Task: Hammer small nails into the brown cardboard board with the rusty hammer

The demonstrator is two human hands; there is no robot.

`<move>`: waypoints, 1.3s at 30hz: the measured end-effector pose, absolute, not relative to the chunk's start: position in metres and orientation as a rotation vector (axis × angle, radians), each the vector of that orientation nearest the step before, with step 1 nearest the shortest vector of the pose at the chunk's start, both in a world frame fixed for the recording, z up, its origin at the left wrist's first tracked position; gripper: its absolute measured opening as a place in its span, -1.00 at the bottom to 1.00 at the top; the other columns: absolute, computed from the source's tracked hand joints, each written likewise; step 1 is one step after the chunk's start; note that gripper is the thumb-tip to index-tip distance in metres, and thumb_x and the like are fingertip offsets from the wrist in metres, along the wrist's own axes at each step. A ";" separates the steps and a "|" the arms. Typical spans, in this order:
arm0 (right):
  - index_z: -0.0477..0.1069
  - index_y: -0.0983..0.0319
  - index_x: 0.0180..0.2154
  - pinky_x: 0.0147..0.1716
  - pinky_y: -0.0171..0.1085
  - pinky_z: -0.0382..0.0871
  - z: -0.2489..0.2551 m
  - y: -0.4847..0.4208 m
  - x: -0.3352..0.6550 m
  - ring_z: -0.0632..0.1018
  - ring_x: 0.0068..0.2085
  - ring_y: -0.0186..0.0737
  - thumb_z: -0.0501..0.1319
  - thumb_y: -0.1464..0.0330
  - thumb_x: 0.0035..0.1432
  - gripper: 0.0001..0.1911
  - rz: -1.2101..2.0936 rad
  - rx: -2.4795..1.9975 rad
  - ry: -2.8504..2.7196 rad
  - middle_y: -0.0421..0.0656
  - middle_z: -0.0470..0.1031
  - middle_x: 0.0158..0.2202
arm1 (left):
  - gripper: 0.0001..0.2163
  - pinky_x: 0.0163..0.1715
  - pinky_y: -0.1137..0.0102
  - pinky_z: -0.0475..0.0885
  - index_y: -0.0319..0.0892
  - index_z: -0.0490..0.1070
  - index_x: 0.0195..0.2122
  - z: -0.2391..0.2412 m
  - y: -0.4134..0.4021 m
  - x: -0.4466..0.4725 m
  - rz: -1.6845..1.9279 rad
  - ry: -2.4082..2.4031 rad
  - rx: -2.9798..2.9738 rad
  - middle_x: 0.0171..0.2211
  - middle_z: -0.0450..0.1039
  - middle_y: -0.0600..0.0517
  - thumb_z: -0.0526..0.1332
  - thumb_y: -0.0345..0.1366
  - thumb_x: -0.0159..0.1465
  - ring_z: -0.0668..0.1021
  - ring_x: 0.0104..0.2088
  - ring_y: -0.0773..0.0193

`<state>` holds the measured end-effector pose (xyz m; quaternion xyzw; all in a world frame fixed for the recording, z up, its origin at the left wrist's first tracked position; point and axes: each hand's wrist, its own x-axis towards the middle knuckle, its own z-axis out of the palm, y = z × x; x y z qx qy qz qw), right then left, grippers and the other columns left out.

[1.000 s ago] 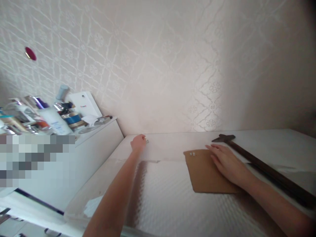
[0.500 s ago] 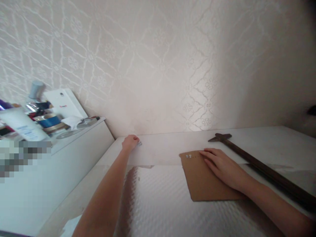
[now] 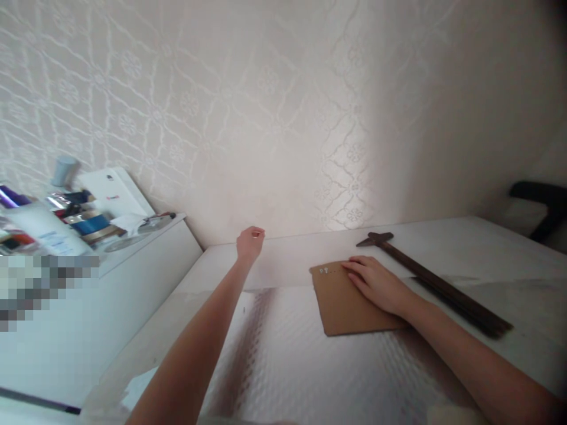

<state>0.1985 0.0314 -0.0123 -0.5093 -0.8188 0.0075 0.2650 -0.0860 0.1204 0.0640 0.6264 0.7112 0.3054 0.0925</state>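
My left hand (image 3: 250, 242) is stretched out to the far left corner of the white table (image 3: 310, 366), raised a little above it, fingers curled in a pinch; what it holds is too small to make out. My right hand (image 3: 376, 283) lies flat, fingers together and extended, on a brown cardboard sheet (image 3: 343, 301). Two or three small pale pins (image 3: 323, 270) sit at the sheet's far left corner. A long dark wooden tool (image 3: 434, 283) with a cross-piece head lies just right of my right hand.
A patterned wall stands right behind the table. To the left is a lower white cabinet (image 3: 146, 260) crowded with bottles, tubes and tins (image 3: 66, 212). A dark chair part (image 3: 540, 203) shows at the far right.
My left hand has lifted off the table's far corner and closed into a pinch. The right hand stays flat on the cardboard. The view has shifted right.
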 end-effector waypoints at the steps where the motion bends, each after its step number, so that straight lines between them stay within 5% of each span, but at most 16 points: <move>1: 0.42 0.28 -0.06 0.00 -0.10 0.28 -0.012 0.032 0.199 0.41 -0.02 -0.08 -0.04 0.38 0.21 -0.64 0.034 -1.371 -2.216 0.02 0.44 -0.07 | -0.81 -0.18 0.36 0.42 -0.17 0.43 -0.16 0.064 0.117 -0.073 0.930 2.062 1.881 -0.18 0.47 0.00 0.14 -0.26 0.24 0.50 -0.20 0.29; 12: 0.43 0.31 -0.06 0.02 -0.15 0.22 -0.014 0.037 0.201 0.38 -0.01 -0.08 0.00 0.39 0.18 -0.64 0.104 -1.345 -2.247 0.04 0.42 -0.04 | -0.88 -0.25 0.46 0.42 -0.20 0.55 -0.38 0.013 0.073 0.032 1.019 1.474 1.821 -0.36 0.57 0.00 0.23 -0.37 0.08 0.55 -0.33 0.32; 39: 0.44 0.24 -0.07 -0.02 -0.13 0.25 -0.011 0.038 0.204 0.39 -0.02 -0.08 0.04 0.37 0.16 -0.67 0.117 -1.324 -2.244 0.00 0.44 -0.08 | -0.91 -0.23 0.45 0.41 -0.17 0.56 -0.42 0.007 0.065 0.023 0.893 1.509 1.949 -0.38 0.57 0.02 0.26 -0.34 0.08 0.55 -0.34 0.33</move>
